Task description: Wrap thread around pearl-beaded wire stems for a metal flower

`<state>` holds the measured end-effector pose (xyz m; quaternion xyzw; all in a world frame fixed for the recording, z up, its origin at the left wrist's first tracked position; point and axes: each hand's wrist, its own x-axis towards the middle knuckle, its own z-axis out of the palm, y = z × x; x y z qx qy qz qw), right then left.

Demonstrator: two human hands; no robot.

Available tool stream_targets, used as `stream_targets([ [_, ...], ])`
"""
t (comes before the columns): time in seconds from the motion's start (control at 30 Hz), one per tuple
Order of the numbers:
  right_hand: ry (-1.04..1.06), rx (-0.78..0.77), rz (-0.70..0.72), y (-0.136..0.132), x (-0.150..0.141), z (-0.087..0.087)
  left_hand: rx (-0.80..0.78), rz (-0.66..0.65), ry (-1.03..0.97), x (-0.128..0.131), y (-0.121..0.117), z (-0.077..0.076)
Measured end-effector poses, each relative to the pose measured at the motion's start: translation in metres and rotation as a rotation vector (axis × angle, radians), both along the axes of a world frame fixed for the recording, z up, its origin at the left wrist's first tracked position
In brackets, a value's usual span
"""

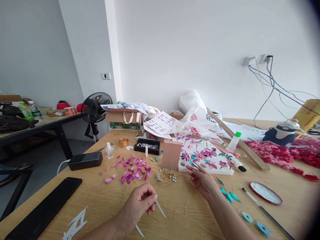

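Note:
My left hand (138, 205) is closed in a pinch on a narrow white paper strip (160, 209), whose pointed end hangs down to the right. Between thumb and fingers, my right hand (202, 181) grips a thin teal leaf sprig (193, 162) in front of the white foam block (226, 171). Pink petals (132, 170) lie scattered beyond my left hand. Small pearl beads (172, 176) sit near the upright wooden block (171, 155). Several loose teal leaves (228, 195) rest to the right of my right forearm. More cut white strips (75, 224) are piled at the lower left.
At left are a black phone (47, 206) and a dark power bank (85, 160). A black bead tray (147, 146) and a small clear bottle (109, 151) stand farther back. On the right lie a red-rimmed dish (266, 193), a thin rod (267, 212) and teal tape rolls (263, 229).

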<state>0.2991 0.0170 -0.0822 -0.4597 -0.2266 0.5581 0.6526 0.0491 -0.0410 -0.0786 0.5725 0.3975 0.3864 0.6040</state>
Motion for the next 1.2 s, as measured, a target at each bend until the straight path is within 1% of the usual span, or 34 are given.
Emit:
stream_targets([
  [0.2, -0.012, -0.021, -0.003, -0.001, -0.003, 0.001, -0.010, -0.005, 0.013, 0.000, -0.001, 0.000],
  [0.37, -0.038, -0.053, -0.056, -0.001, -0.002, 0.003, -0.015, 0.011, 0.028, -0.001, -0.002, 0.004],
  [0.43, -0.055, -0.065, -0.078, -0.004, -0.001, 0.005, 0.003, 0.022, 0.024, -0.001, -0.001, 0.006],
  [0.5, -0.078, -0.073, -0.063, -0.011, -0.003, 0.010, 0.026, 0.031, 0.014, -0.002, -0.001, 0.008],
  [0.57, -0.114, -0.069, 0.006, -0.022, -0.009, 0.016, 0.040, 0.034, 0.002, -0.003, -0.001, 0.009],
  [0.63, -0.165, -0.058, 0.121, -0.035, -0.022, 0.023, 0.056, 0.033, -0.008, -0.003, -0.002, 0.009],
  [0.77, -0.306, -0.030, 0.379, -0.057, -0.059, 0.036, 0.102, 0.038, -0.027, -0.003, -0.004, 0.008],
  [0.87, -0.430, 0.012, 0.508, -0.065, -0.085, 0.042, 0.131, 0.061, -0.023, -0.004, -0.003, 0.009],
  [0.93, -0.502, 0.048, 0.577, -0.067, -0.096, 0.042, 0.165, 0.071, -0.009, -0.005, -0.002, 0.009],
  [1.03, -0.553, 0.089, 0.651, -0.068, -0.104, 0.038, 0.200, 0.083, 0.012, -0.005, 0.001, 0.010],
  [1.2, -0.578, 0.118, 0.688, -0.068, -0.105, 0.024, 0.182, 0.083, 0.013, -0.005, 0.002, 0.009],
])
